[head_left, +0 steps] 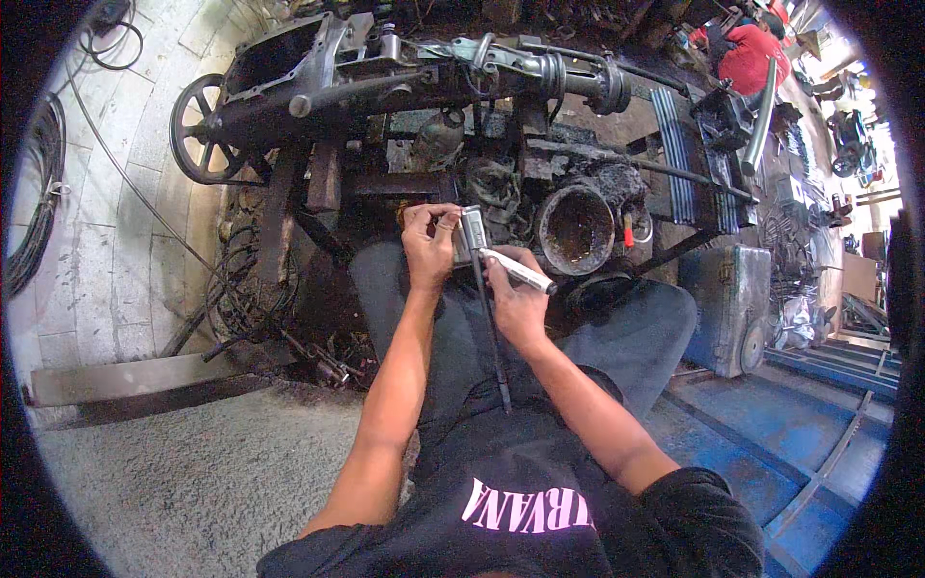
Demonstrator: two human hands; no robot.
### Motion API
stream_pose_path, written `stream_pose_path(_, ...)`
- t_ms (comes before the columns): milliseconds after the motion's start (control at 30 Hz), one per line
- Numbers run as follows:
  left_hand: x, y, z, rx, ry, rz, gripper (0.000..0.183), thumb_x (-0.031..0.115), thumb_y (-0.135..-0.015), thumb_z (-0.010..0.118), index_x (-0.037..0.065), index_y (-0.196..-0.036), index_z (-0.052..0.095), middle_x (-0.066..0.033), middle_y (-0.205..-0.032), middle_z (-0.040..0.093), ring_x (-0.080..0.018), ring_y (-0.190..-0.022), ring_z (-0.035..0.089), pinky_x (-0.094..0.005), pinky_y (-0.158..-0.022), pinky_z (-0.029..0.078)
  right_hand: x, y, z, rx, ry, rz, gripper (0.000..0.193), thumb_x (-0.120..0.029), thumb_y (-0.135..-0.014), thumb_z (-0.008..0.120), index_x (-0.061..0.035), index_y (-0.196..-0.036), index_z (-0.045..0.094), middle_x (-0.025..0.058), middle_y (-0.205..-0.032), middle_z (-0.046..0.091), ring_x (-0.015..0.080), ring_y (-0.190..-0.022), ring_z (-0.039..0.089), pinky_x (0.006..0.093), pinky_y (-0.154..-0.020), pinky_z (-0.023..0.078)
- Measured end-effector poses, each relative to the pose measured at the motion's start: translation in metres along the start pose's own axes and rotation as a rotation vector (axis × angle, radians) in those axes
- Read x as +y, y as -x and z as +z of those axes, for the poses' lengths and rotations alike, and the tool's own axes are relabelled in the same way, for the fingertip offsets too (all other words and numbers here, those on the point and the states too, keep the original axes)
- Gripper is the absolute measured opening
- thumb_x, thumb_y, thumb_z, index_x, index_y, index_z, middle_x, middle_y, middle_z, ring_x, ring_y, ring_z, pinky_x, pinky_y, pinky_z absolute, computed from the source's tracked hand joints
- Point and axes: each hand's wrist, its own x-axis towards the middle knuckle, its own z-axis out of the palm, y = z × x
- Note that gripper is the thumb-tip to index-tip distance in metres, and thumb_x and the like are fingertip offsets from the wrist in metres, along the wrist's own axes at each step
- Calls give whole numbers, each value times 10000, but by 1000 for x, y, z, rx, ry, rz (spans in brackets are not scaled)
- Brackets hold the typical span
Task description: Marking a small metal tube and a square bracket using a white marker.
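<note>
In my left hand [430, 246] I hold a small grey metal block [472, 229], pinched between thumb and fingers at its upper left side. A long dark rod [489, 318] runs from below the block toward my shirt. I cannot tell whether the two are one piece. My right hand [516, 299] is closed round a white marker [518, 272], its dark end pointing right and down. The marker's other end is at the lower right side of the block; whether it touches is too small to tell.
A greasy machine frame with a spoked handwheel [200, 129] lies ahead. Beyond my knees sits a dirty round bowl [576, 229] of brown liquid, beside a red-handled tool [628, 231]. At right stands a blue-grey case [729, 308]. A person in red [753, 60] is farther off.
</note>
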Motion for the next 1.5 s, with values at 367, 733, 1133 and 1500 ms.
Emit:
stream_pose_path(367, 4, 0, -3, -29, -23, 20, 176, 214, -926, 742, 38, -929, 744, -89, -952, 705, -229, -972, 605, -356, -911, 463, 0, 0, -1, -15, 63, -108, 135, -51, -948, 674, 12, -1067, 674, 85, -924, 716, 136, -822, 675, 293, -768, 542)
stream_pose_path(733, 30, -18, 1, 80, 98, -17, 137, 176, -918, 744, 40, -901, 745, -78, -850, 645, -196, -840, 593, -322, -754, 477, 9, 9, -9, -41, -84, 89, 240, -93, -1009, 628, 3, -1223, 583, 81, -1011, 689, 107, -844, 654, 272, -735, 546)
stream_pose_path(1133, 41, -51, 41, -123, -231, 78, 163, 170, -868, 747, 11, -891, 719, -203, -870, 724, -382, -866, 701, -460, -784, 523, 10, 28, -7, -168, -314, 229, 322, -9, -1004, 559, -34, -1325, 553, 86, -1032, 626, 135, -777, 662, 299, -636, 596)
stream_pose_path(1500, 44, -14, -18, -375, 105, -253, 253, 209, -949, 712, -11, -1070, 741, -90, -880, 758, -126, -795, 688, -298, -710, 531, -2, 32, -16, -119, -12, -47, 378, 44, -922, 592, -29, -1292, 577, 136, -1060, 654, 179, -752, 687, 305, -651, 563)
